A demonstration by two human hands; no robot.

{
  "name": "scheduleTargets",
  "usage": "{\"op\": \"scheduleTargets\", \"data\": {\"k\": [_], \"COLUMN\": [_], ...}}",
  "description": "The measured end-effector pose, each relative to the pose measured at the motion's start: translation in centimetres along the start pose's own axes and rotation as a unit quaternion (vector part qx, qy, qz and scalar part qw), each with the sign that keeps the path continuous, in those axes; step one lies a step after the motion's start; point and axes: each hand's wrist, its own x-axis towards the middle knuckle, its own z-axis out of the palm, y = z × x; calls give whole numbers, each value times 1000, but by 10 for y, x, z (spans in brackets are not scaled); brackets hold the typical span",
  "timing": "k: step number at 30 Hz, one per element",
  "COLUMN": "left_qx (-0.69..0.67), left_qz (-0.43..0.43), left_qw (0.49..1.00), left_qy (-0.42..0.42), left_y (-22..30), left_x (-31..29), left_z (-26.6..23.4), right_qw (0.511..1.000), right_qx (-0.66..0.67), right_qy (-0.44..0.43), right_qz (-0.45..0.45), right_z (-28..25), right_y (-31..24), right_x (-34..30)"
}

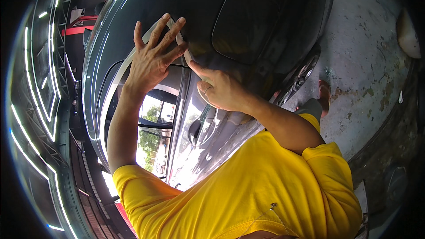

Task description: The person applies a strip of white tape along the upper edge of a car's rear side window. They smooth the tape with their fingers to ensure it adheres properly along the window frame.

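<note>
A dark, glossy car body (195, 0) fills the space before me. Pale strips of what looks like masking tape (182, 40) follow the edge of the side window (155, 124) and meet in a corner. My left hand (152, 57) lies on that corner with its fingers spread, the fingertips pressing the strip and the panel beside it. Lower down, my right hand (221, 88) has its index finger stretched along the tape and its other fingers curled. The strip runs into this hand, where a pale curved edge shows under the fingers; most of it is hidden.
The fuel flap (243, 24) lies to the right of the tape. Below my right hand is a door handle (195, 130). A wheel (303, 75) stands near my foot (324, 97) on the worn grey floor (354, 62). Light strips (40, 84) line the ceiling at left.
</note>
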Motion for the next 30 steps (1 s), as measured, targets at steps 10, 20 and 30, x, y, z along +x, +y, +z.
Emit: {"op": "scheduleTargets", "data": {"k": [10,20,30], "left_qx": [-17,-56,-57], "left_qz": [3,-9,-4], "left_qw": [1000,998,998], "left_qy": [-8,24,39], "left_y": [7,3,1], "left_x": [-10,-15,-24], "left_z": [4,0,-6], "right_qw": [1000,998,995], "right_qx": [-9,-29,-52], "right_qy": [19,49,67], "right_qz": [-22,-39,-46], "right_z": [2,13,18], "right_y": [-3,8,5], "right_x": [0,3,2]}}
